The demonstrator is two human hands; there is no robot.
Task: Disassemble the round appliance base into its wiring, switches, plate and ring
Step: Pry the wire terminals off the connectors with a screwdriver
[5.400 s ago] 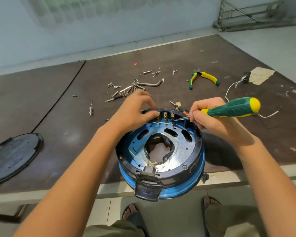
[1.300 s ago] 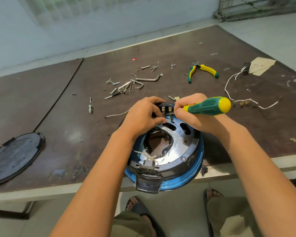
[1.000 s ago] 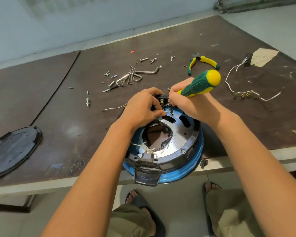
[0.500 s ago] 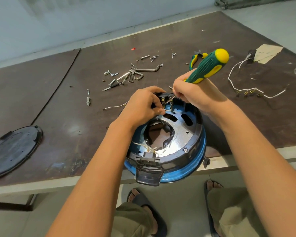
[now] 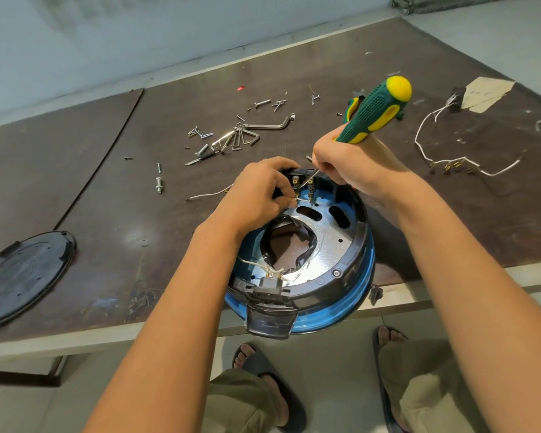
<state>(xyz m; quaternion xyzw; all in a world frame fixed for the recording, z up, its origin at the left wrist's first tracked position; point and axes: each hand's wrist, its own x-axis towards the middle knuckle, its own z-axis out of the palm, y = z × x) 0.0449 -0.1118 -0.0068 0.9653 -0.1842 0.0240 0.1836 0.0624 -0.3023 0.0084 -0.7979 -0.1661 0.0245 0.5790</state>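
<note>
Your right hand (image 5: 347, 170) has its fingers (image 5: 325, 165) curled tight round the low end of the green and yellow screwdriver (image 5: 375, 110). A few seconds ago the handle lay almost flat and pointed to the right. Since then it has swung up bit by bit, and now it stands steep, with the yellow cap up and away from you. The thin metal tip points down at the switch terminals (image 5: 310, 182) on the far side of the round appliance base (image 5: 353, 245).

Your left hand (image 5: 256, 195) is in the same spot as before, on the far left part of the base. Its fingers (image 5: 283, 200) pinch a short white wire (image 5: 303, 200) right by the terminals.

The base sits at the near edge of the brown surface (image 5: 169, 245) and hangs a little over it, as it did before. Its shiny metal plate (image 5: 328, 242) faces up inside the black ring.

The pliers (image 5: 352, 107) were easy to see before. Now the screwdriver handle hides most of them. A loose bunch of white wiring (image 5: 444, 160) lies well off to the right. The screws and bent keys (image 5: 231, 139) lie past your left hand. The black round lid (image 5: 22, 273) lies far to the left.
</note>
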